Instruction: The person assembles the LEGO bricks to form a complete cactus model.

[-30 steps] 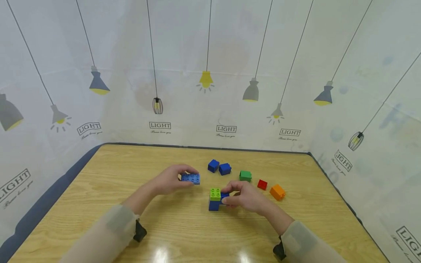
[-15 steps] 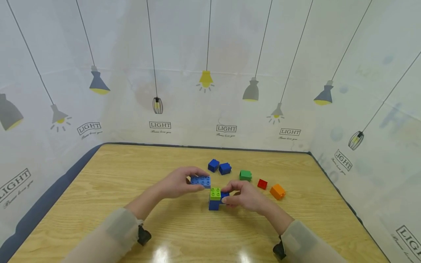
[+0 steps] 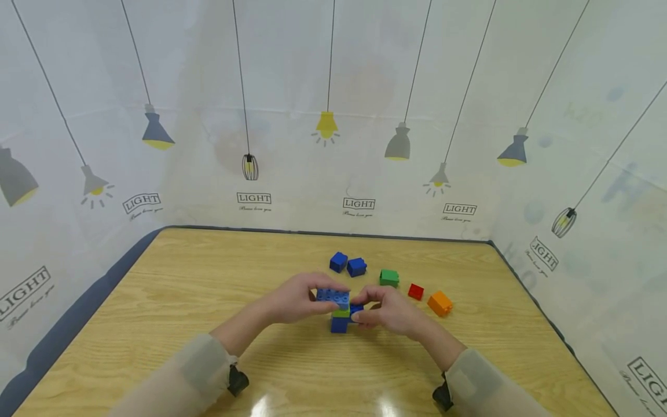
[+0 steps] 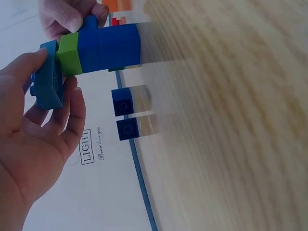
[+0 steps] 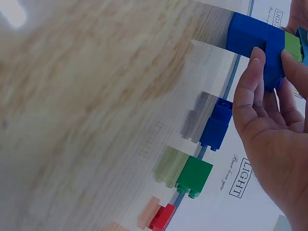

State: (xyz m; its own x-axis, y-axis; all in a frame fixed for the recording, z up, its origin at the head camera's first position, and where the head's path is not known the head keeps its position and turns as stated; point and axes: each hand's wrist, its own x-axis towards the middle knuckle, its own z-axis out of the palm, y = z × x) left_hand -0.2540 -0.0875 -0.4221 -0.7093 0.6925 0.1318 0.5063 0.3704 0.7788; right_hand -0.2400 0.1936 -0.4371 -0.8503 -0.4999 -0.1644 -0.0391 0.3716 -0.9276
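Brick of light blue (image 3: 332, 297), right over a lime brick (image 4: 70, 55), contact unclear; pinched between thumb and fingers of the left hand (image 3: 294, 298). Beneath, dark blue tower (image 4: 118, 46), with overhanging end gripped by the right hand (image 3: 393, 313). Beyond and rightward, two blue bricks (image 3: 356, 267), green brick (image 3: 388, 278), red brick (image 3: 416, 291), orange brick (image 3: 439, 304).

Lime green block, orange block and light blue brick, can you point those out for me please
Lime green block (image 4: 70, 58): left wrist view, on its side face.
Orange block (image 3: 439, 303): head view, on the middle of its body.
Light blue brick (image 3: 333, 297): head view, on its studded top.
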